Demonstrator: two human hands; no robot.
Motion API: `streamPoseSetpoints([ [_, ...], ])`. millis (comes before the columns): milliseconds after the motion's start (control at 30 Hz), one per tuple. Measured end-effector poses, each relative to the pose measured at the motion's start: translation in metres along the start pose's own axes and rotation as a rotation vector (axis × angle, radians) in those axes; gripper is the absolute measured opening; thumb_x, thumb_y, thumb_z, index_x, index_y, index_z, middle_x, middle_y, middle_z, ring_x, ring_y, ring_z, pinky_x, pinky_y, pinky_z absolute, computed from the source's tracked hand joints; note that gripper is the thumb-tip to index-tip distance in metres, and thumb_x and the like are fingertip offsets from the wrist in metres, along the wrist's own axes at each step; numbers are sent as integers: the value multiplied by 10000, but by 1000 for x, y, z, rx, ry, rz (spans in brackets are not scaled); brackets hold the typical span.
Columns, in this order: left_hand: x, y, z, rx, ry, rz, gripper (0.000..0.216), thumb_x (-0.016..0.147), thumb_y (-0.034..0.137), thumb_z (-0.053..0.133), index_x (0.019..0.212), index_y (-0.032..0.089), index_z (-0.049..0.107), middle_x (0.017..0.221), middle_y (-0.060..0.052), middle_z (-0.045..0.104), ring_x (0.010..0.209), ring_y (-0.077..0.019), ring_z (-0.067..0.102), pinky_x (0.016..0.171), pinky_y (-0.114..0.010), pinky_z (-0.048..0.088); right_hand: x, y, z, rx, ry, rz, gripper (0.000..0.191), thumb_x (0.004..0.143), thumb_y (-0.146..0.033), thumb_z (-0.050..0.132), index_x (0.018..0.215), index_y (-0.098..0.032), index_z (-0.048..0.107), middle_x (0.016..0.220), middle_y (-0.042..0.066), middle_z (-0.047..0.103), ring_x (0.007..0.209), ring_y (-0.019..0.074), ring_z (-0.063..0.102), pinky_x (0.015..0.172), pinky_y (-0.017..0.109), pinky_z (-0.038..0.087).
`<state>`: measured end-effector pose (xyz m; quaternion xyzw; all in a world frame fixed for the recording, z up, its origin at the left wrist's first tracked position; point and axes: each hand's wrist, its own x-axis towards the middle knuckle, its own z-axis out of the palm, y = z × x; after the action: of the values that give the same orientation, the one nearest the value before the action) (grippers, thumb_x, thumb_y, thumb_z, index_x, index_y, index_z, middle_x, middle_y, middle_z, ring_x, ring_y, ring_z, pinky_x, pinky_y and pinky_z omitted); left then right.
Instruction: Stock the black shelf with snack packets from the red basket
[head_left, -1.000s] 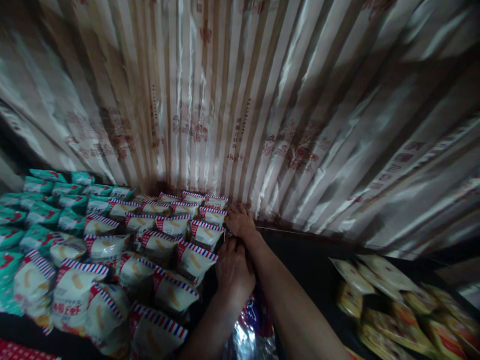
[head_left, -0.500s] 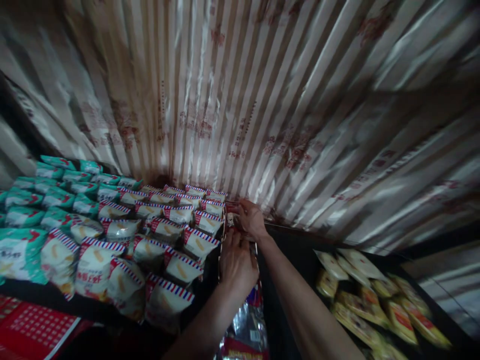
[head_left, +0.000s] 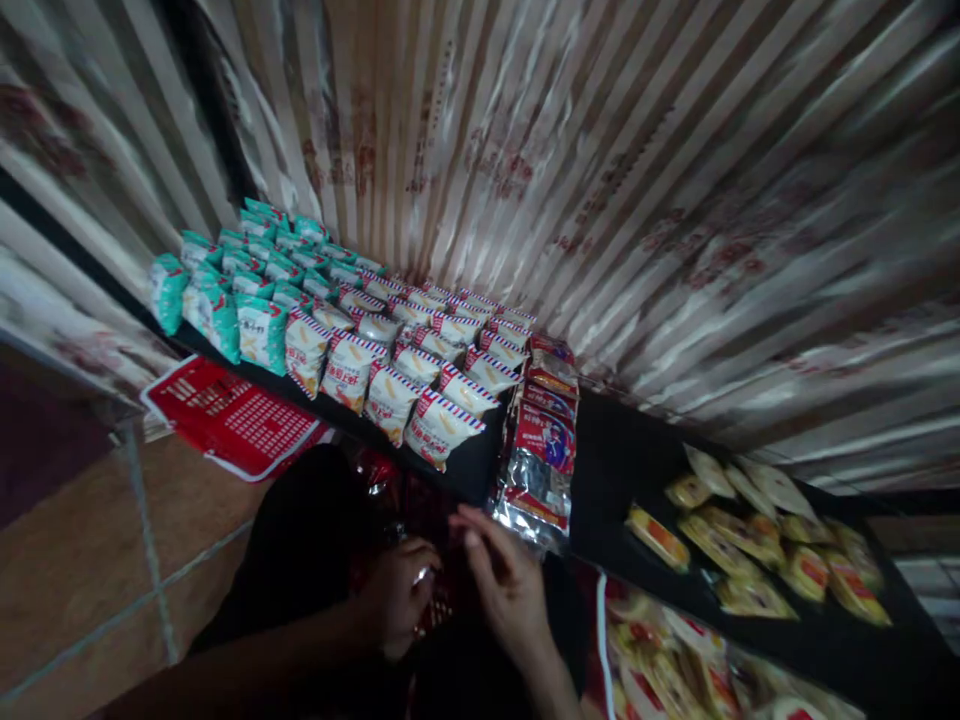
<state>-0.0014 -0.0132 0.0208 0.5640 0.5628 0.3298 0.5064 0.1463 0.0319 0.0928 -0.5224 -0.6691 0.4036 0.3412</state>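
The fingers [head_left: 491, 532] of our right hand [head_left: 517, 600] are standing part way open, with a gap between them and the thumb. We are seeing nothing held in that gap. Our left hand [head_left: 397, 600] is sitting just beside it, lower down, with its fingers curling in. A small shiny spot is showing by them, but it is too dark for us to tell if they are holding something. Both hands are hanging over our dark legs [head_left: 296, 560], in front of the black table [head_left: 611, 430].

The red packs [head_left: 544, 440] are lying in a line on the table, just past our right hand. They are reaching from the curtain [head_left: 540, 130] to the near edge, and the front one is shining silver at the bottom. The white bags [head_left: 442, 428] with stripy tops are standing in rows just left of them. The green bags [head_left: 262, 335] are standing further left. On the right, well apart from the red packs, the yellow packs [head_left: 724, 545] are lying in a loose heap.

A red basket [head_left: 259, 425] is resting below the table on the left, near the tile floor [head_left: 75, 600]. A white rim [head_left: 603, 640] is showing at the bottom right, and more packs [head_left: 664, 660] are lying beside it.
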Motion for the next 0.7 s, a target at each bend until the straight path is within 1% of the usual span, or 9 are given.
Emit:
streamPoseSetpoints([
  [33,-5,-20,-6,-49,60,-233,202,697,66,513,725,207,654,857,-18,683,882,-172,607,877,-286,444,-14,8,21,-1,-72,36,272,846,-338,525,1049,-236,675,950,53,726,856,188,680,770,287,534],
  [67,-6,-38,-11,-53,101,-329,187,697,62,508,679,197,636,804,-20,675,861,-183,608,883,-309,436,-23,18,40,-16,-122,85,279,849,-327,516,1058,-229,673,959,56,725,862,191,680,769,288,536],
  [133,1,-65,-17,-71,142,-432,193,683,36,500,647,190,611,747,-10,659,835,-186,610,874,-317,431,-31,42,72,-99,-108,146,289,849,-265,474,1035,-199,686,1001,76,714,910,202,669,820,313,525],
  [200,14,-79,-16,-117,159,-507,185,689,24,506,657,178,603,719,-3,647,816,-177,615,834,-294,441,-30,66,92,-273,-99,195,308,823,-174,453,1002,-169,703,1075,106,686,1021,222,627,932,352,468],
  [233,21,-81,-13,-151,153,-540,166,705,37,516,667,172,603,687,3,637,776,-169,619,785,-280,454,-29,76,97,-354,-130,224,312,799,-140,467,995,-165,708,1122,115,666,1069,234,603,960,359,445],
  [333,39,-78,1,-259,130,-615,105,789,111,529,803,159,621,664,20,621,674,-136,612,672,-249,468,-26,98,104,-481,-204,268,334,775,-91,467,992,-155,712,1244,140,594,1170,257,535,994,365,408],
  [400,49,-74,10,-314,116,-655,104,835,157,535,905,153,612,719,18,629,663,-118,605,655,-252,481,-28,109,105,-487,-222,272,349,778,-83,455,1019,-133,702,1269,160,571,1215,264,497,1011,365,389],
  [567,64,-75,22,-366,116,-758,202,887,307,544,982,134,586,906,-23,627,745,-124,607,673,-299,523,-41,129,113,-438,-200,315,387,776,-88,439,1080,-123,676,1286,153,558,1201,245,512,1021,353,389],
  [700,63,-75,22,-367,159,-751,211,883,323,548,965,133,591,915,-27,631,765,-130,611,689,-309,524,-39,135,117,-365,-108,328,409,761,-88,442,1106,-127,659,1220,141,609,1158,232,550,1000,344,418],
])
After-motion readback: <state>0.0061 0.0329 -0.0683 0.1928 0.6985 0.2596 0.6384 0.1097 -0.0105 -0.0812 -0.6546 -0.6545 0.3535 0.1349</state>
